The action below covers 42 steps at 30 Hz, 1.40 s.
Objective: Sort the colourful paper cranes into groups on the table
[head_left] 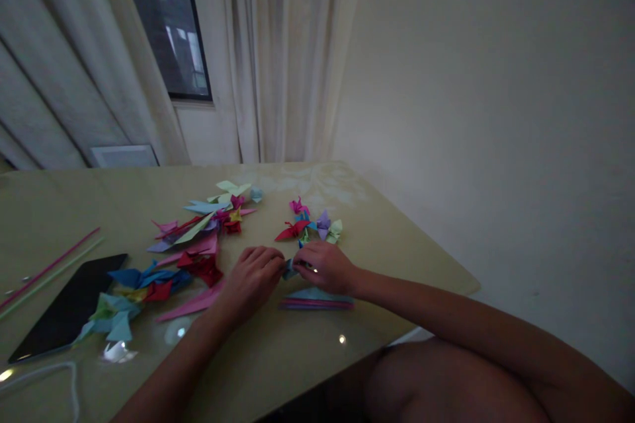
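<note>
Between my two hands is a small piece of folded blue paper (288,269), mostly covered by fingers. My left hand (255,277) pinches its left side, and my right hand (325,266) grips the right side with the fingers curled. Just below my right hand lies a stack of folded paper triangles (317,299), light blue on top with pink and purple under it. Beyond my hands sits a small group of origami pieces, among them a red paper crane (292,230), a magenta one (298,205) and a purple one (323,225).
Many colourful folded papers (198,228) spread over the table's (397,244) left half. A black tablet (64,307) lies partly under light blue origami (114,314). Farther left are a pink paper strip (54,264) and a green one (59,275). A white cable (74,383) is at lower left.
</note>
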Motion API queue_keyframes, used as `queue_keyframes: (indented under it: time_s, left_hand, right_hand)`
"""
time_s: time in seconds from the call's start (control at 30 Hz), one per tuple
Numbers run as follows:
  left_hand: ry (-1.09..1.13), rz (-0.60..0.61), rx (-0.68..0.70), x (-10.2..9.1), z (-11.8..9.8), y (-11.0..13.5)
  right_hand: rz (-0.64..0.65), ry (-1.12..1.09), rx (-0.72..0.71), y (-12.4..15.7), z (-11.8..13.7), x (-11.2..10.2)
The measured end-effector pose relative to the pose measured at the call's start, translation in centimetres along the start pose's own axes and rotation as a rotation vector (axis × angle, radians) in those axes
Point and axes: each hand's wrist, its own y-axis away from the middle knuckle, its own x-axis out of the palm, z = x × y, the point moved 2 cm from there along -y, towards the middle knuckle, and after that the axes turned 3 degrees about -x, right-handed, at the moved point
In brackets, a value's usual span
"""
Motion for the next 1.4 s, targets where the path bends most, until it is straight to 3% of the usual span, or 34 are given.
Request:
queue_keyframes:
  time_s: [0.23,0.43,0.5,0.6,0.7,0.8,1.03,1.23,1.33,1.4]
  left_hand:
    - [0.013,0.021,-0.025,0.4,0.0,0.1]
    - [0.112,0.010,-0.072,1.0,0.6,-0.2]
    - [0.077,-0.040,-0.179,1.0,1.8,-0.3]
    - [-0.153,-0.129,-0.494,0.7,4.5,0.0]
    - [-0.345,-0.091,-0.638,0.7,6.3,0.6]
    - [-0.359,-0.041,-0.612,0.9,6.8,0.9]
    - [-0.316,-0.057,-0.535,1.3,7.4,0.8]
    - [-0.047,-0.258,-0.398,0.9,7.2,0.0]
    - [0.097,-0.401,-0.324,0.4,5.5,-0.4]
    - [0.193,-0.432,-0.232,0.0,3.6,-0.6]
  right_hand:
    - [-0.010,-0.058,-0.007,0.1,0.5,-0.2]
    - [0.008,0.033,-0.001,0.0,-0.1,0.4]
    - [0.008,0.055,0.037,0.1,-0.4,0.7]
    - [0.020,0.054,0.095,0.3,-0.7,0.9]
    - [0.036,0.073,0.131,0.4,-0.8,1.0]
    - [0.060,0.111,0.158,0.4,-0.8,0.8]
    - [0.112,0.159,0.290,0.3,-1.0,0.6]
    - [0.026,0.074,0.327,0.1,-0.9,0.4]
    - [-0.051,-0.007,0.322,0.1,-0.5,0.1]
    - [-0.102,-0.061,0.288,0.2,-0.1,-0.3]
